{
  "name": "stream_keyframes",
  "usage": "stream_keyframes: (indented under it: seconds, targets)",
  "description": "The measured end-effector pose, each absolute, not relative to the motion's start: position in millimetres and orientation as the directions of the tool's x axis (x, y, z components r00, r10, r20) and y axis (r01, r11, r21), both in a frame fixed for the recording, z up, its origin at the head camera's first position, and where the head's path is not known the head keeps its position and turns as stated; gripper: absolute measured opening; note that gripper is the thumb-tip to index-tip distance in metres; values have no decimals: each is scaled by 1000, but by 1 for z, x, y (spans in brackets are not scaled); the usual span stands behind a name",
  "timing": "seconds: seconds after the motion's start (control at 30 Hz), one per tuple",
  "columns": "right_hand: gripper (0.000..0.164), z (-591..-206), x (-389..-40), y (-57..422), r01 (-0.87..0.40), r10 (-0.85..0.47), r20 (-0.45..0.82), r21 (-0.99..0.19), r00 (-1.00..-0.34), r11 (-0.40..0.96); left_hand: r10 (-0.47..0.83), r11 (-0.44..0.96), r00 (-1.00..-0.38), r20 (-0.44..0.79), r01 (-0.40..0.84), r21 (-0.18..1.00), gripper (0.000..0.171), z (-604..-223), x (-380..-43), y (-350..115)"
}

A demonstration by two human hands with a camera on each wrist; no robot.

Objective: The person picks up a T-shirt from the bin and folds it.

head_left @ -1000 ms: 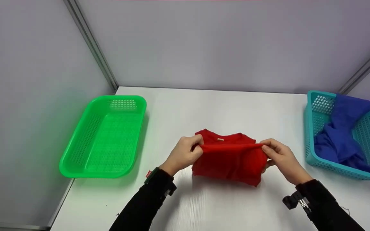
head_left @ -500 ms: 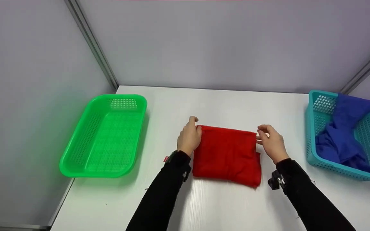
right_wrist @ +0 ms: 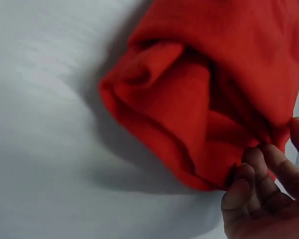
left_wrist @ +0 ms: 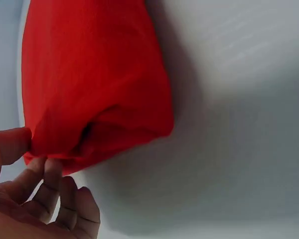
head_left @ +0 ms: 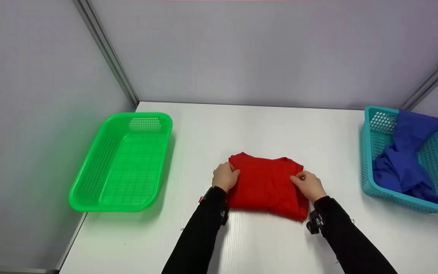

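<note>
A red shirt (head_left: 266, 182) lies folded into a compact rectangle on the white table, its far edge dipping in a shallow neckline curve. At its left edge my left hand (head_left: 225, 177) pinches the cloth. In the left wrist view the thumb (left_wrist: 12, 144) lies on top and the fingertips sit under the fold. On the opposite side my right hand (head_left: 309, 185) pinches the right edge between thumb and fingers. Loose layers of the shirt (right_wrist: 164, 109) gape at that side in the right wrist view.
A green basket (head_left: 157, 190) with nothing in it stands on the left of the table. On the right, a teal basket (head_left: 367, 160) holds a crumpled blue cloth (head_left: 405, 163), partly over its rim. Grey panels (head_left: 272, 53) enclose the table behind and at the sides.
The shirt's raised flap has come down over the neckline and label. Both hands went to the far corners, then drew back nearer along the side edges and pinched the cloth.
</note>
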State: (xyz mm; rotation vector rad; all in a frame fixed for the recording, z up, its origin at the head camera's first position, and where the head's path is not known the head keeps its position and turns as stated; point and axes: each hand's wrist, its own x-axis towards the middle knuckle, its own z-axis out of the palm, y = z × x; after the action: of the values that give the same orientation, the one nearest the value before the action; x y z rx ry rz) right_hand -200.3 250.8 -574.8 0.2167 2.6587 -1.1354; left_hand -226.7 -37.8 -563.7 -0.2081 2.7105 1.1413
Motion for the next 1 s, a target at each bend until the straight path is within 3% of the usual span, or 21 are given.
stream_keyframes:
  seconds: [0.17, 0.43, 0.67, 0.87, 0.93, 1.0]
  targets:
    - [16, -574, -202, 247, 286, 111, -277, -746, -954, 601, -50, 656, -978, -205, -186, 731, 12, -565, -226, -36]
    - [31, -578, -197, 246, 319, 73, -344, -745, -936, 586, -10, 589, -977, -211, -176, 789, 13, -566, -224, -38]
    - [26, -576, -198, 249, 267, 174, -203, -770, -964, 579, -21, 498, -984, -174, -162, 852, 12, -567, -224, -43]
    - [38, -578, -181, 253, 331, 4, -374, -815, -927, 475, 123, 518, -929, -350, -241, 821, 45, -569, -206, -60]
    - [38, -579, -171, 256, 331, -82, -418, -810, -905, 484, 206, 557, -897, -392, -221, 800, 45, -569, -197, -69]
    - [38, -580, -163, 260, 308, -126, -420, -809, -899, 501, 269, 590, -874, -405, -183, 787, 32, -568, -191, -77]
